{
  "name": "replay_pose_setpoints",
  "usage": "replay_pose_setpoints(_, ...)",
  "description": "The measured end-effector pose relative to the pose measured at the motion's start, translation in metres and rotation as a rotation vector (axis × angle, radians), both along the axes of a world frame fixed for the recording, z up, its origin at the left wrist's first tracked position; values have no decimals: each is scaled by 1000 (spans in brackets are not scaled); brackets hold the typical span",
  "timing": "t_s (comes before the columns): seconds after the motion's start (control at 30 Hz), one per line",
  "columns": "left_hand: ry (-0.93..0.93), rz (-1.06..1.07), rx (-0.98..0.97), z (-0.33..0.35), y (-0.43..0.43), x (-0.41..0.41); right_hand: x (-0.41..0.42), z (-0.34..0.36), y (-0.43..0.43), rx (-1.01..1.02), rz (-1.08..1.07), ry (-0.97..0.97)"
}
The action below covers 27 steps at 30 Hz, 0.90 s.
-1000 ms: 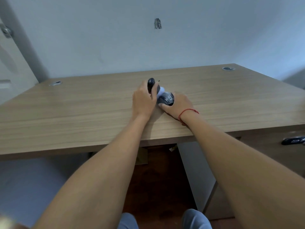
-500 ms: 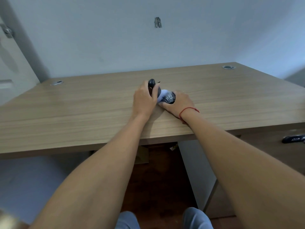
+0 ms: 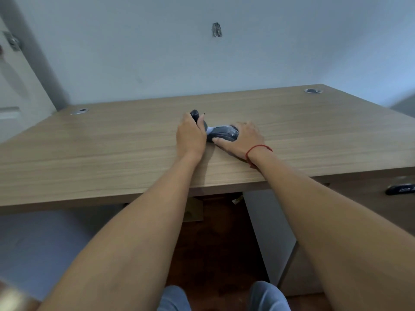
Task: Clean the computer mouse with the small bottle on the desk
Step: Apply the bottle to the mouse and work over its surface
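Nearest, the person's knees show below the desk point(image 3: 112, 176) edge, both forearms reaching forward over it. The right hand point(image 3: 242, 140) lies on the desktop, fingers and thumb curled around the computer mouse point(image 3: 224, 133), which rests flat on the wood just left of that hand. The left hand point(image 3: 190, 136) is clenched around the small bottle point(image 3: 197, 118), a dark one whose top pokes out beyond the knuckles; its contents cannot be seen. A pale patch between bottle and mouse may be a wipe; it is too small to tell. The mouse looks light, rigid and smooth-shelled, so likely slippery; pinching its sides seems the safest hold. Farther off, a cable grommet point(image 3: 312, 90) sits well beyond the right hand.
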<state>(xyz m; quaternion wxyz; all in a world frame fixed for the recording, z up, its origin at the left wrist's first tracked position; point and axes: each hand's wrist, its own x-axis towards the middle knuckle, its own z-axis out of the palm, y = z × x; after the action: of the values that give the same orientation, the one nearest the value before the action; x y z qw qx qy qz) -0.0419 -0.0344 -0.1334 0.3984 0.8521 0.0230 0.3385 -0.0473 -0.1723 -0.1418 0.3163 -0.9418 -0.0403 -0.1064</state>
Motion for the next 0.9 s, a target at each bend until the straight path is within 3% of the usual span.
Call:
replay_pose_setpoints(0.07,23,38,17,0,2,1,3,-1,-2,-25,1,-5)
replay_pose_setpoints(0.23,-194,-98,12,5,-7,-8,1,-2,-6,88,-15,-28)
replay_pose_setpoints(0.43,9,45,96,0,3,0,-2,0,-6,160,4,11)
replay_pose_setpoints(0.6,-194,-98,32,4,-5,-10,-1,-2,-6,148,4,1)
replay_pose_setpoints(0.67,-159,-112,72,3,-6,-10,-1,-2,-6,145,10,-10)
replay_pose_setpoints(0.8,33,69,83,1,4,-5,-4,0,-7,163,39,-34)
replay_pose_setpoints(0.9,-17,65,67,3,2,-8,-2,-2,-8,159,44,-35)
